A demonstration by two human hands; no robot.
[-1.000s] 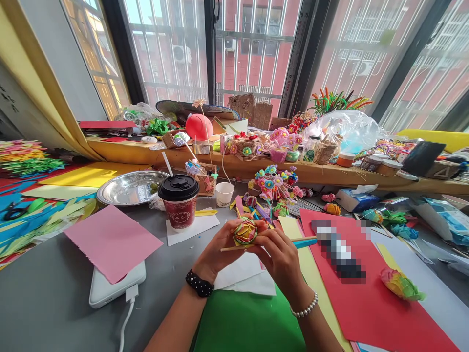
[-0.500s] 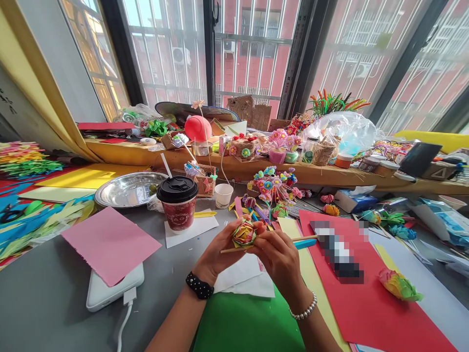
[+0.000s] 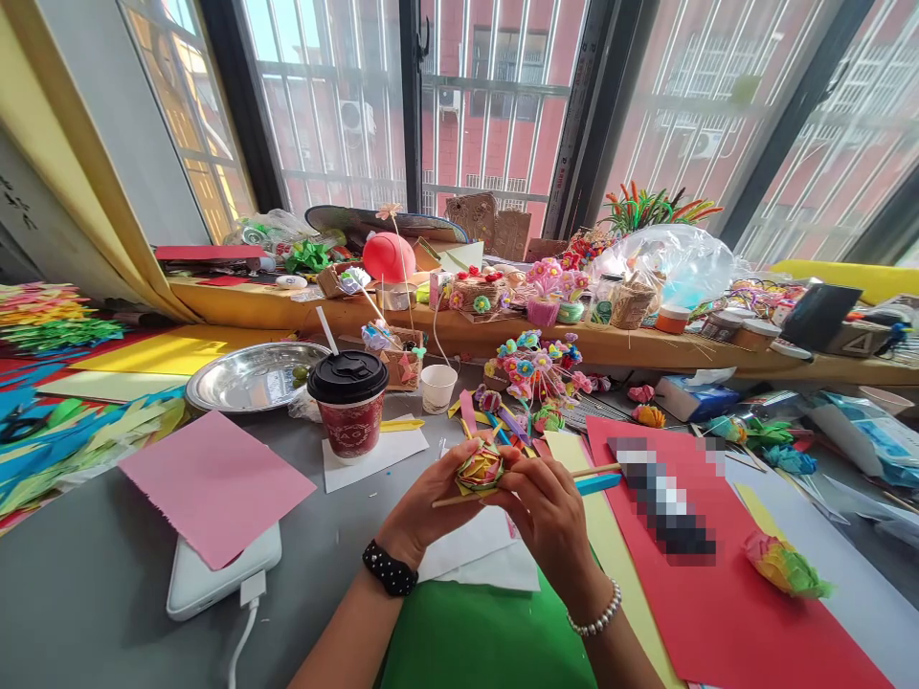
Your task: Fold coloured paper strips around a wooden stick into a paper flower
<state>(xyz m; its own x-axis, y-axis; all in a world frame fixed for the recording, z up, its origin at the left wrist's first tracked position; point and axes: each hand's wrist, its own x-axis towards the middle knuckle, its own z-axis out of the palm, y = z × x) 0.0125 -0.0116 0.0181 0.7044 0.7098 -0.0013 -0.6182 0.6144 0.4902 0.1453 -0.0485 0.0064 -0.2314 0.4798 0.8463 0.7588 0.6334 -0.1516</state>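
Observation:
A round paper flower (image 3: 480,467) with layered yellow, pink and green petals is between my two hands. My left hand (image 3: 429,500) is closed around its left side, fingers curled about it. On the flower's right edge, the fingers of my right hand (image 3: 549,507) pinch the petals. A thin wooden stick (image 3: 594,470) passes under the flower and through my right hand, its left end showing by my left palm. Below my hands lie white paper sheets (image 3: 470,545) and a green sheet (image 3: 481,632). Another paper flower (image 3: 784,565) rests on the red paper (image 3: 718,612) at right.
A lidded red cup (image 3: 349,411) with a straw stands left of my hands, before a metal plate (image 3: 215,378). Pink paper (image 3: 219,488) covers part of a white power bank (image 3: 230,574). Ahead are a small paper cup (image 3: 437,388) and a crocheted bouquet (image 3: 535,368).
My fingers have shifted slightly on the paper flower, which is turned a little. Both hands keep their hold, and the stick stays in nearly the same place.

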